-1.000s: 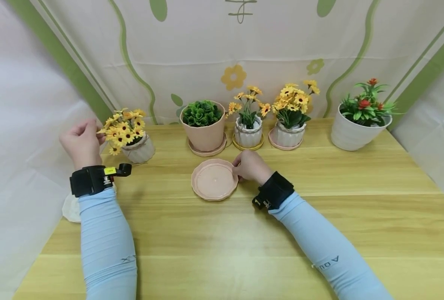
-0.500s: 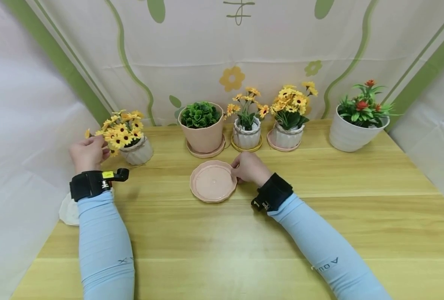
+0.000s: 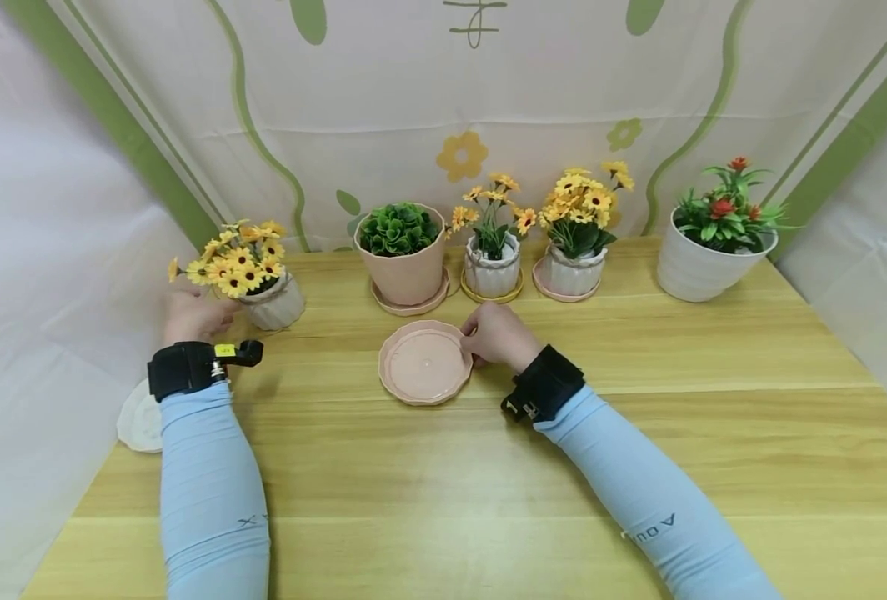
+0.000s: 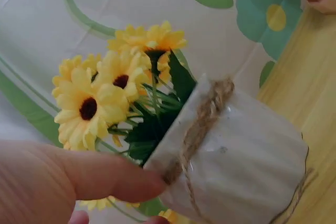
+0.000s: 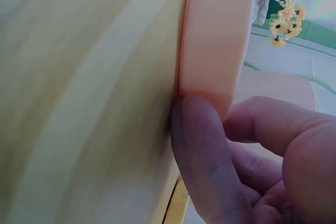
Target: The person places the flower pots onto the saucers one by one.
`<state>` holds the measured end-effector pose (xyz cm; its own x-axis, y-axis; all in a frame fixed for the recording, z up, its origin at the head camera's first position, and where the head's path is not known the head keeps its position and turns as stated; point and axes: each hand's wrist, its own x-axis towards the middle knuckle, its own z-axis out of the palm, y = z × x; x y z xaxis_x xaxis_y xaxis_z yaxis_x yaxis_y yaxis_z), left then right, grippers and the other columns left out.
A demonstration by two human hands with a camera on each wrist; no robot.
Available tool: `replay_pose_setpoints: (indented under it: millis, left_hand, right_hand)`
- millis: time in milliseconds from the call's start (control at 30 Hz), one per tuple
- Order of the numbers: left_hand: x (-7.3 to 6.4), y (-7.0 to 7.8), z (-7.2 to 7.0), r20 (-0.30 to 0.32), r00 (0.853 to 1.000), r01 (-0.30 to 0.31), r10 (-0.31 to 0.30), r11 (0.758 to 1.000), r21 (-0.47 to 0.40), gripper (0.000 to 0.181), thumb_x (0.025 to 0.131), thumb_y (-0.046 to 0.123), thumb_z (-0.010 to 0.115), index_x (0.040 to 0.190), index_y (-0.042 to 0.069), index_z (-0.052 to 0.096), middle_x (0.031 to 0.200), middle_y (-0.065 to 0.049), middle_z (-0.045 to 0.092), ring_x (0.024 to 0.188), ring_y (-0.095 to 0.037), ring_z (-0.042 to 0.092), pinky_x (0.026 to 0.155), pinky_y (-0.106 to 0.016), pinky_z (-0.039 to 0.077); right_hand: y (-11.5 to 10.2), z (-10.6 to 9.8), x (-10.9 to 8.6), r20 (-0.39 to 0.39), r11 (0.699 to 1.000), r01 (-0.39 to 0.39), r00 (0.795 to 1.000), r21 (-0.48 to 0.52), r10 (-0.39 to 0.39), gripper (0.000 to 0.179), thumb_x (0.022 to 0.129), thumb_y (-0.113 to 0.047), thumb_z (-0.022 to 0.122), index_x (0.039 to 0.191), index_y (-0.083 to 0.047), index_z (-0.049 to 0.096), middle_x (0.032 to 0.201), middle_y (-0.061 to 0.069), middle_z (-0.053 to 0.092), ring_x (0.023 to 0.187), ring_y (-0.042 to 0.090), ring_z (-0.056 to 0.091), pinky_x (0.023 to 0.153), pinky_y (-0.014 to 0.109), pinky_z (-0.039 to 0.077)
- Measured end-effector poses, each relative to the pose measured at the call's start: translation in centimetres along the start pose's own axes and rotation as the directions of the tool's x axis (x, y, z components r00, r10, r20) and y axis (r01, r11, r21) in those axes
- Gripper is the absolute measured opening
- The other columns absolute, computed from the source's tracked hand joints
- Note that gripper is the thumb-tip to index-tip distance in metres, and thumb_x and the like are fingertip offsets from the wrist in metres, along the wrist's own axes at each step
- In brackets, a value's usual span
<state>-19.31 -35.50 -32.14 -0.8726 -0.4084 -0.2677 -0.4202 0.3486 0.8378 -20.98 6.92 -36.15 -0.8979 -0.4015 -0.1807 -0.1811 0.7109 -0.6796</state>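
Observation:
My left hand [image 3: 192,316] is at the left side of a small white ribbed pot [image 3: 274,303] of yellow daisy-like flowers [image 3: 237,265], below the blooms. In the left wrist view, a straight digit [image 4: 113,178] touches the rim of the pot [image 4: 244,150] near its twine band; the other fingers are mostly hidden. My right hand [image 3: 502,337] pinches the right edge of a pink scalloped saucer [image 3: 426,364] in the middle of the table. Seen from the right wrist, fingers and thumb lie around the rim of the saucer [image 5: 214,40], close to the wood.
A pink pot [image 3: 406,267] of green leaves, two white flower pots [image 3: 493,268] on saucers, and a larger white pot [image 3: 706,262] with red flowers line the back of the table. A white saucer [image 3: 140,421] lies at the left edge, partly behind my left arm.
My left hand has come down from beside the flowers to the pot's side. The right hand keeps its hold on the pink saucer, which stays in place.

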Motion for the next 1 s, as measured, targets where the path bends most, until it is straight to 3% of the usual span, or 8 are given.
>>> replay_pose_setpoints:
  millis: [100, 167, 333, 400, 567, 633, 733, 1000]
  left_hand:
    - [-0.3, -0.5, -0.2, 0.087, 0.996, -0.009, 0.001, 0.996, 0.09, 0.075, 0.094, 0.031, 0.066, 0.15, -0.006, 0.032, 0.144, -0.025, 0.041, 0.107, -0.029, 0.058, 0.09, -0.036, 0.052]
    - [-0.4, -0.6, -0.4, 0.163, 0.987, -0.033, 0.011, 0.991, 0.129, 0.073, 0.097, 0.033, 0.062, 0.151, -0.005, 0.032, 0.144, -0.025, 0.04, 0.115, -0.034, 0.053, 0.091, -0.036, 0.05]
    - [-0.3, -0.4, -0.4, 0.287, 0.957, -0.091, 0.037, 0.98, 0.177, 0.08, 0.099, 0.033, 0.06, 0.157, 0.0, 0.016, 0.153, -0.03, 0.029, 0.129, -0.046, 0.04, 0.104, -0.049, 0.042]
    - [0.0, -0.2, -0.1, 0.291, 0.955, -0.106, 0.05, 0.978, 0.18, 0.084, 0.097, 0.031, 0.063, 0.158, 0.002, 0.013, 0.136, -0.029, 0.046, 0.113, -0.04, 0.054, 0.095, -0.046, 0.049]
    - [0.8, 0.0, 1.1, 0.269, 0.949, -0.187, 0.162, 0.98, 0.068, 0.099, 0.093, 0.016, 0.071, 0.159, 0.011, -0.003, 0.15, -0.024, 0.034, 0.129, -0.036, 0.043, 0.104, -0.044, 0.041]
    - [1.0, -0.1, 1.7, 0.249, 0.943, -0.228, 0.218, 0.974, 0.01, 0.102, 0.091, 0.008, 0.072, 0.16, 0.013, -0.002, 0.162, -0.019, 0.012, 0.143, -0.037, 0.023, 0.113, -0.047, 0.031]
    - [1.2, -0.2, 2.6, 0.206, 0.939, -0.278, 0.276, 0.96, -0.019, 0.098, 0.088, 0.003, 0.074, 0.16, 0.013, 0.008, 0.16, -0.017, 0.021, 0.14, -0.033, 0.029, 0.112, -0.042, 0.033]
    - [1.5, -0.2, 4.2, 0.148, 0.954, -0.244, 0.261, 0.962, -0.122, 0.093, 0.086, 0.003, 0.076, 0.159, 0.015, 0.019, 0.158, -0.01, 0.025, 0.142, -0.027, 0.025, 0.118, -0.044, 0.02]
  right_hand:
    - [0.0, 0.0, 0.0, 0.002, 1.0, 0.004, 1.0, -0.001, -0.004, 0.014, 0.09, -0.007, 0.064, 0.093, -0.003, 0.077, 0.064, 0.003, 0.068, 0.055, 0.013, 0.064, 0.051, 0.023, 0.05]
    - [0.0, 0.0, 0.0, 0.001, 1.0, 0.001, 1.0, -0.001, -0.001, 0.014, 0.09, -0.006, 0.064, 0.094, -0.003, 0.077, 0.065, 0.003, 0.068, 0.055, 0.013, 0.064, 0.051, 0.023, 0.05]
    - [-0.1, 0.0, 0.1, 0.003, 1.0, -0.013, 1.0, 0.003, 0.013, 0.013, 0.09, -0.007, 0.065, 0.094, -0.003, 0.076, 0.066, 0.004, 0.068, 0.056, 0.014, 0.064, 0.051, 0.023, 0.05]
    - [-0.1, -0.1, 0.1, 0.005, 1.0, -0.015, 1.0, 0.003, 0.015, 0.013, 0.09, -0.006, 0.065, 0.093, -0.003, 0.076, 0.065, 0.004, 0.067, 0.056, 0.014, 0.064, 0.051, 0.023, 0.049]
    - [-0.1, -0.1, 0.0, 0.005, 1.0, -0.008, 1.0, 0.003, 0.008, 0.013, 0.089, -0.007, 0.065, 0.093, -0.003, 0.077, 0.065, 0.003, 0.067, 0.056, 0.014, 0.064, 0.051, 0.023, 0.049]
    - [-0.1, -0.1, 0.0, 0.006, 1.0, -0.007, 1.0, 0.0, 0.007, 0.013, 0.09, -0.007, 0.064, 0.093, -0.004, 0.077, 0.065, 0.003, 0.067, 0.054, 0.014, 0.064, 0.051, 0.023, 0.049]
    - [-0.1, 0.0, 0.0, 0.015, 1.0, -0.013, 1.0, 0.012, 0.012, 0.015, 0.092, -0.007, 0.062, 0.091, -0.004, 0.077, 0.062, 0.004, 0.066, 0.052, 0.014, 0.064, 0.049, 0.024, 0.05]
    - [-0.1, 0.2, 0.0, 0.037, 0.994, -0.041, 0.999, 0.103, 0.037, 0.018, 0.095, -0.006, 0.058, 0.093, 0.0, 0.075, 0.061, 0.008, 0.067, 0.051, 0.017, 0.066, 0.049, 0.028, 0.055]
